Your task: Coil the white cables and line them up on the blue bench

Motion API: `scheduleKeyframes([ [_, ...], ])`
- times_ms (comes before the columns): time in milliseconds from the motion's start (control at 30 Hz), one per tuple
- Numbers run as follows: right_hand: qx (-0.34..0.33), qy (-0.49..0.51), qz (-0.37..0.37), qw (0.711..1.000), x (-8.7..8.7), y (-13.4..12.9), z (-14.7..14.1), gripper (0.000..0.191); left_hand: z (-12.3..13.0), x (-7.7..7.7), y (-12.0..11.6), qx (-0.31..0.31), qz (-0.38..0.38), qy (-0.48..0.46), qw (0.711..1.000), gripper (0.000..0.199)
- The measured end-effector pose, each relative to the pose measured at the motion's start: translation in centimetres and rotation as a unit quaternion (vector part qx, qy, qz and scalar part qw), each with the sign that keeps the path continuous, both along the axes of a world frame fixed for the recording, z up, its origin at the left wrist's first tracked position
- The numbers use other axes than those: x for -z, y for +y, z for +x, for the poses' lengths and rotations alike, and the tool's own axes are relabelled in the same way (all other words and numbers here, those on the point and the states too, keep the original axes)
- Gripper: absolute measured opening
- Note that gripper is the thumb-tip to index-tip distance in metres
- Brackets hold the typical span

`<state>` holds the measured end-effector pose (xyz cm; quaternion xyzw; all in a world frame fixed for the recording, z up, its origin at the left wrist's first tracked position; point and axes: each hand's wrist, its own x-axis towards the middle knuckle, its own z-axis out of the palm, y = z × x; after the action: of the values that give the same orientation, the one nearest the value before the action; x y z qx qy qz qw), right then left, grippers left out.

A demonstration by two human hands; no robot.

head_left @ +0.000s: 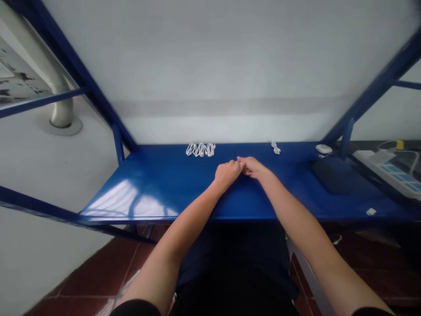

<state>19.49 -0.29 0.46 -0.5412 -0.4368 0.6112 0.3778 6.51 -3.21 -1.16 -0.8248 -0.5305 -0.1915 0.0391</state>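
My left hand (229, 171) and my right hand (251, 167) meet over the middle of the blue table (171, 184), fingertips together. Both are closed, with fingers bent inward. A small white bit (242, 163) shows between them; the rest of it is hidden by the fingers, so its kind cannot be told. Behind my left hand, at the table's back edge, three coiled white cables (201, 150) lie side by side. Another bundled white cable (275, 148) lies beyond my right hand, to the right.
A white rounded object (324, 149) sits at the back right, near a dark flat object (333, 175). A small white piece (371, 211) lies by the front right edge. Farther right is a power strip (399, 173). Blue frame posts (105, 105) rise beside the white wall.
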Motion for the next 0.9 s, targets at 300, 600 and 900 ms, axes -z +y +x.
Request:
scheduleKeyframes([
  [300,0.080,-0.392,0.395,0.827,1.0,-1.6,-2.5,0.041,-1.1,-0.3,0.8,-0.094,-0.063,-0.256,0.960,0.054],
  [600,0.019,-0.357,0.216,0.909,0.7,-0.2,-0.8,0.051,-1.3,-0.8,0.3,0.005,-0.051,-0.009,0.999,0.052],
  [900,-0.098,-0.299,0.059,0.947,0.1,0.3,2.2,0.050,0.0,-0.5,-0.4,0.083,-0.115,0.121,0.982,0.050],
])
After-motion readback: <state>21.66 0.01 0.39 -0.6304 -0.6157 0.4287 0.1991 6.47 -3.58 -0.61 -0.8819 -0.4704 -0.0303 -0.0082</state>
